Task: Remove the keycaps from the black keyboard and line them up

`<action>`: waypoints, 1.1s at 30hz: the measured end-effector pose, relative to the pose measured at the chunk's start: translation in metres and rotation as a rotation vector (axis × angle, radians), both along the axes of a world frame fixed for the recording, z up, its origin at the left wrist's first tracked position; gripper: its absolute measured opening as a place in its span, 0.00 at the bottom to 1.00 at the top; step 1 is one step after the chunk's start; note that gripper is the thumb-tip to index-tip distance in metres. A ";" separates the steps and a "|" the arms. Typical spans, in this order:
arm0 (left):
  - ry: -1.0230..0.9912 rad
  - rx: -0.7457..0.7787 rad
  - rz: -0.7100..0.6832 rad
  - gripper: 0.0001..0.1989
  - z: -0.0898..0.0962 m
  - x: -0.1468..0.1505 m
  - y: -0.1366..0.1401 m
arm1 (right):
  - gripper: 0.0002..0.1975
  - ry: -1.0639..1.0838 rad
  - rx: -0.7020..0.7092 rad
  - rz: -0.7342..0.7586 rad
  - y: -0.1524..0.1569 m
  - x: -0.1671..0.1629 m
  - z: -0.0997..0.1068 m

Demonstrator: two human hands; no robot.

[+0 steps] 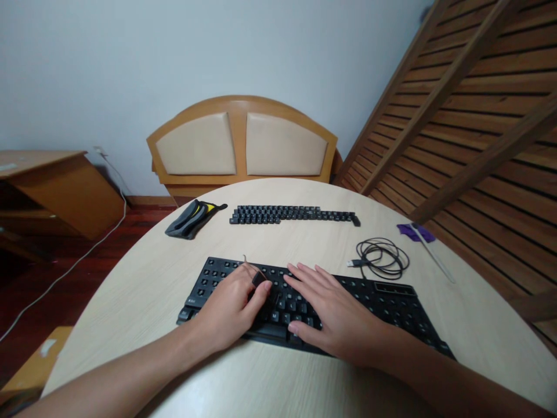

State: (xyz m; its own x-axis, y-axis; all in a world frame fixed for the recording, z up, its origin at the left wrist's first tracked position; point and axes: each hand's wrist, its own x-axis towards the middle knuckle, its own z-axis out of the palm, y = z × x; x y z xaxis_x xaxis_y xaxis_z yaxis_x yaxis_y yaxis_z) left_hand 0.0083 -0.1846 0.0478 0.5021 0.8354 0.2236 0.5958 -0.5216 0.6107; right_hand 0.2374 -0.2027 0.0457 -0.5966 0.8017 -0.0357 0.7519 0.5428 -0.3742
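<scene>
A black keyboard (357, 302) lies in front of me, with many keycaps off and bare switch posts showing; some lettered keys stay in the middle. Over its left half, my left hand (232, 299) is closed on a keycap puller (258, 278) with a dark handle and thin wire loops, held between thumb and fingers. My right hand (328, 307) rests flat on the middle of the keyboard, fingers spread, thumb near the front edge. Behind the keyboard, loose black keycaps (278, 215) stand in neat rows.
A coiled black USB cable (383, 258) sits behind the keyboard's right half. At right lie a purple cloth (418, 232) and a thin pale stick (435, 258). A grey and yellow folded pouch (191, 219) is at back left. The round table's edge (278, 181) faces a padded headboard (241, 136).
</scene>
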 end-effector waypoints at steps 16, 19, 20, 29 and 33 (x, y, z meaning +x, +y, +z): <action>-0.046 -0.065 -0.038 0.20 0.004 0.001 -0.001 | 0.34 0.063 0.064 -0.010 0.000 0.001 -0.005; -0.046 -0.053 0.000 0.19 0.003 0.001 -0.001 | 0.33 0.069 0.070 -0.012 0.000 0.001 -0.006; -0.045 -0.055 0.021 0.18 0.003 0.001 -0.001 | 0.33 0.069 0.071 -0.011 0.001 0.001 -0.006; -0.006 -0.051 0.097 0.17 -0.001 0.000 -0.001 | 0.33 0.048 0.065 -0.020 0.000 0.001 -0.004; -0.004 -0.038 0.076 0.17 -0.002 0.000 0.001 | 0.33 0.047 0.070 -0.018 0.000 0.000 -0.004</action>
State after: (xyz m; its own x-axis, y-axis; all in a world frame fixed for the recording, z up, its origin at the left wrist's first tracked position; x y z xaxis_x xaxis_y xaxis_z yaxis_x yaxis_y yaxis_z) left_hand 0.0083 -0.1837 0.0459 0.4362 0.8788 0.1933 0.6300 -0.4517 0.6318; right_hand 0.2376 -0.2027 0.0415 -0.5819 0.8118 0.0479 0.7443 0.5554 -0.3709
